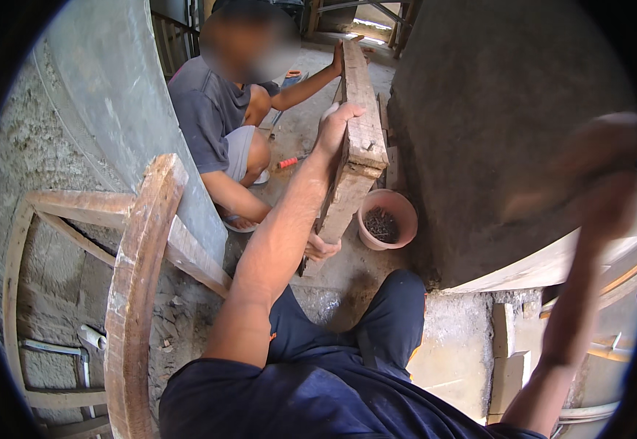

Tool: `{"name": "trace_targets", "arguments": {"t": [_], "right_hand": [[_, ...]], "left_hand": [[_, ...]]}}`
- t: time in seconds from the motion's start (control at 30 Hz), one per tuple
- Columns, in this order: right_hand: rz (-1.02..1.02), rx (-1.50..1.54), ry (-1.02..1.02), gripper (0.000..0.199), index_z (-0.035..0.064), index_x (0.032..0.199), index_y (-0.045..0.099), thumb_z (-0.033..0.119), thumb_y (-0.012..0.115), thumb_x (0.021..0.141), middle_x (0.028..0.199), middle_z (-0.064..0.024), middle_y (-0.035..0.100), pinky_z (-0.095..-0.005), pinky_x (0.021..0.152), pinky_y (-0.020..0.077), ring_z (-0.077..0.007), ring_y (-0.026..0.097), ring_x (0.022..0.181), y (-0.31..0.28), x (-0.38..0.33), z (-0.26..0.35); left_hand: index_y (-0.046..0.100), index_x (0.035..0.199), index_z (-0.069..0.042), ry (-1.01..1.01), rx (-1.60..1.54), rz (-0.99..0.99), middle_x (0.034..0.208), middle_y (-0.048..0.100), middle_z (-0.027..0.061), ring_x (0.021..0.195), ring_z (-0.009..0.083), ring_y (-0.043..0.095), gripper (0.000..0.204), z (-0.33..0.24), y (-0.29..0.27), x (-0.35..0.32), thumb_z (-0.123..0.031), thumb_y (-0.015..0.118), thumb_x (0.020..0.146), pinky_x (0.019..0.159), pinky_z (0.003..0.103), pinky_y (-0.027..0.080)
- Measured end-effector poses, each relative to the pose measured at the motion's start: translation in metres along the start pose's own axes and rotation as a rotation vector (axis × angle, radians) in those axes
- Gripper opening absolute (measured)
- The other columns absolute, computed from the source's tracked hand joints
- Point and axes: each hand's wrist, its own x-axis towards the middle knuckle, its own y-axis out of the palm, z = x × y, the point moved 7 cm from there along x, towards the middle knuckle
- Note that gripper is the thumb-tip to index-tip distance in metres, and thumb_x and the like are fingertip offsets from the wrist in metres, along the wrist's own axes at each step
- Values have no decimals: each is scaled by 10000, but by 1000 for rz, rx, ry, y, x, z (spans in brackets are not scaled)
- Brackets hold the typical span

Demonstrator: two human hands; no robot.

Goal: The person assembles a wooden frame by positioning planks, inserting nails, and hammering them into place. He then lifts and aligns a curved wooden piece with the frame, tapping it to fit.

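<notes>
My left hand [337,126] is closed around the upper edge of a rough wooden beam [361,91], near its close end. Below that end another wooden piece [345,194] meets it at an angle. A small dark spot, perhaps a nail, shows on the beam's end face. Raised at the far right, my right hand [611,150] is smeared by motion, so its fingers and anything in them cannot be made out. A co-worker's hand [338,58] steadies the beam's far end, while the co-worker's other hand [322,248] grips the lower piece.
A pink bucket [399,233] holding many nails stands right of the wood. The crouching co-worker [209,110] is at the left. A red-handled tool [289,162] lies on the floor. Curved wooden framing [132,293] rises at left; a dark wall [494,146] stands right.
</notes>
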Motion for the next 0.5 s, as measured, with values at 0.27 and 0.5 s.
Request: {"name": "trace_targets", "arguments": {"t": [0.27, 0.5], "right_hand": [[-144, 115, 210, 238, 30, 1222, 586, 140, 647, 1019, 927, -118, 684, -374, 811, 542, -248, 638, 904, -69, -13, -57], [223, 55, -11, 374, -21, 1296, 556, 28, 544, 926, 1048, -278, 652, -404, 916, 549, -458, 573, 1070, 24, -5, -12]], "left_hand": [[610, 1220, 44, -2, 13, 26, 910, 725, 234, 748, 304, 736, 477, -6, 8, -4, -359, 569, 969, 664, 424, 618], [623, 1197, 45, -4, 20, 93, 874, 726, 223, 725, 297, 732, 476, 0, 3, -1, -373, 578, 973, 653, 414, 614]]}}
